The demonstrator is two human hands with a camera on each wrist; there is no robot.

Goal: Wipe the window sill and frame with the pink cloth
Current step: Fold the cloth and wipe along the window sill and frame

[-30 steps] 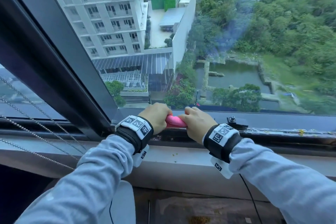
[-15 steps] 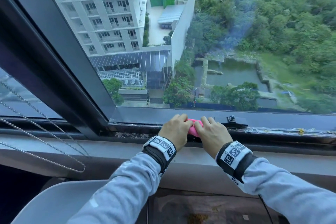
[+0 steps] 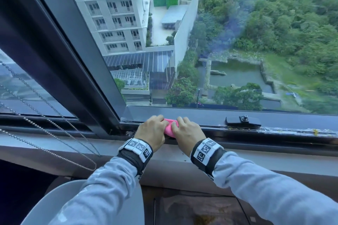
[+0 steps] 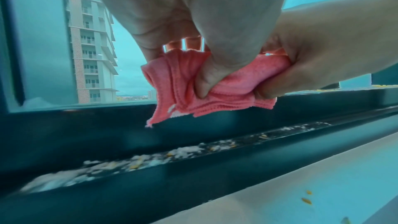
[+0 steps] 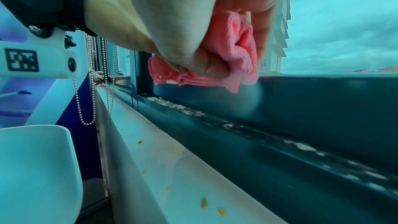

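The folded pink cloth [image 3: 169, 128] is bunched between both hands just above the dark window track. My left hand [image 3: 152, 130] pinches its left part and my right hand [image 3: 184, 131] grips its right part. In the left wrist view the pink cloth [image 4: 187, 89] hangs a little above the track [image 4: 150, 157], which holds white and yellow crumbs. The right wrist view shows the pink cloth [image 5: 234, 54] crumpled in my right hand [image 5: 193, 28] over the same track [image 5: 215, 120]. The pale window sill [image 3: 91, 150] runs below the dark frame [image 3: 274, 139].
A black latch [image 3: 242, 120] sits on the lower frame to the right of my hands. Beaded blind chains [image 3: 54, 133] hang at the left over the sill. A white chair back [image 3: 40, 206] stands below left. Yellow crumbs [image 5: 221, 212] dot the sill.
Both hands with the cloth slid right along the track and then a little back left, drawing closer together and bunching the cloth. The head view shifted slightly.
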